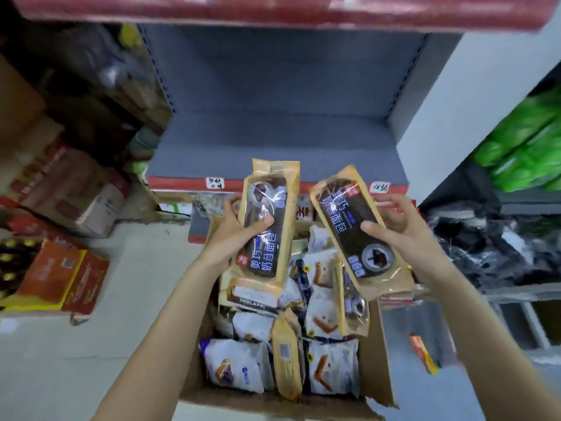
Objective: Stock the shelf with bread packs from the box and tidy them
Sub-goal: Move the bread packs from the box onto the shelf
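Observation:
My left hand (235,229) grips a long tan-and-black bread pack (267,226), held upright above the box. My right hand (394,226) grips a second pack of the same kind (361,235), tilted with its top leaning left. Below both sits an open cardboard box (376,354) on the floor, holding several white and tan bread packs (331,366). Ahead is the grey shelf (273,153) with a red front edge; its board is bare.
Cardboard cartons (69,189) and an orange box (60,278) stand on the floor at the left. Green packages (525,147) fill the rack on the right, dark bags (485,244) below them. A red shelf edge (273,10) hangs overhead.

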